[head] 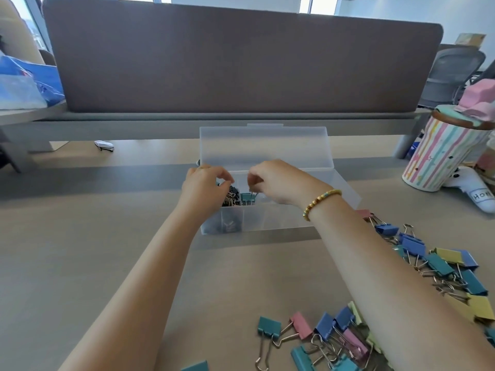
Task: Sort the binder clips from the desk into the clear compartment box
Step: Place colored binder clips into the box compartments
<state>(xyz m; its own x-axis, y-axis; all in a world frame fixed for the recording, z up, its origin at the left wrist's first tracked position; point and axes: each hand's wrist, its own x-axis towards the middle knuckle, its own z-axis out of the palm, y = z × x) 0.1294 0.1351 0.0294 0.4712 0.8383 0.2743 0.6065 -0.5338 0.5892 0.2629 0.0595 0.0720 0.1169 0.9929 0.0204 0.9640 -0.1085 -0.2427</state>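
Coloured metal lies scattered nearest me: the loose binder clips (345,341) spread over the desk (93,250) under and beside my right forearm, teal, blue, pink and yellow bodies with silvery wire handles splayed every way, some tangled together. That forearm passes right over the pile, so I judge a careless pull back could sweep clips along the desk or off its near edge, and hooked handles could drag a neighbour up with the one I mean to take. Farther on stands the clear compartment box (267,220), frosted plastic with its lid (265,145) tipped up behind, dividers showing through the front wall. My left hand (206,188) reaches into the leftmost compartment, fingers curled down over a heap of small black clips (230,199); whether it actually pinches one I cannot tell. My right hand (273,183) hovers over the next compartment, fingertips pinched on the wire handle of a teal clip (247,196) that sits low inside. The risk here, I judge, is colour mixing: the divider between black and teal is low and both hands crowd it, so a clip let go too early could tip over into the wrong cell. With both wrists leaning on the light box, it might also slide or rock.
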